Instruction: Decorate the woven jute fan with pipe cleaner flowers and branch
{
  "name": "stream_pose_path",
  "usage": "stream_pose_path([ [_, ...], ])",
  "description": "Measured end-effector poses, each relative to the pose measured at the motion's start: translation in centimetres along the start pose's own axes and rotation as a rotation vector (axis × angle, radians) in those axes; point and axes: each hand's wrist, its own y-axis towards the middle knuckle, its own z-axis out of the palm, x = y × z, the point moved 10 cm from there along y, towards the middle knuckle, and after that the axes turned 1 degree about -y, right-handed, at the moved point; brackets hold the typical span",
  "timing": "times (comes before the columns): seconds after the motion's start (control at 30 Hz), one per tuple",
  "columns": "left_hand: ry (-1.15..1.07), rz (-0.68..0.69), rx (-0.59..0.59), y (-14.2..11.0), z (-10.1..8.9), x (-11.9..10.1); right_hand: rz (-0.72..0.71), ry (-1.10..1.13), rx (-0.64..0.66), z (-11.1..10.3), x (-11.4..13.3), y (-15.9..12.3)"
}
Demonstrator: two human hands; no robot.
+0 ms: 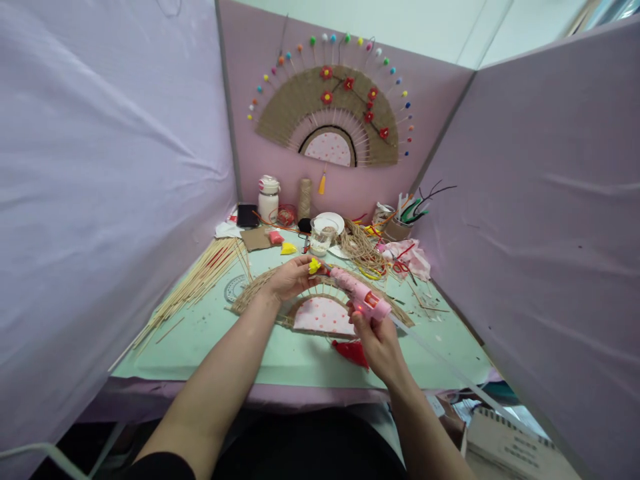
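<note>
Between the fingertips of my left hand point(294, 277) is a small yellow flower point(315, 265). My right hand point(377, 340) is wrapped round the handle of a pink glue gun point(361, 293), whose nozzle points left and sits close to the flower; I cannot tell if they touch. A clear glue stick point(435, 357) trails from the back of the gun. Under both hands lies a twine-covered fan point(257, 291) with a dotted pink-and-white half-round centre point(323, 315). A red tassel point(351, 352) lies at its lower edge.
Bamboo sticks point(193, 283) spread on the left. Behind stand a white bottle point(269, 198), a twine spool point(305, 198) and a clear cup point(321, 237). Loose twine point(363, 247) and red scissors point(400, 266) lie right. A finished fan point(300, 110) hangs on the back panel; side panels point(545, 180) enclose the table.
</note>
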Motion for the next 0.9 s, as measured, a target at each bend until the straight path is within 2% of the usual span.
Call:
stream_pose_path([
  [0.13,0.03,0.024,0.047,0.0,0.2,-0.1,-0.066,-0.05,-0.051,-0.3,0.8,-0.1],
  [0.43,0.029,0.009,0.047,0.1,0.3,0.1,-0.115,-0.159,-0.106,-0.5,1.3,0.0],
  [0.9,0.019,0.006,0.066,0.1,0.2,0.4,-0.057,-0.216,-0.115,-0.7,0.2,0.2],
])
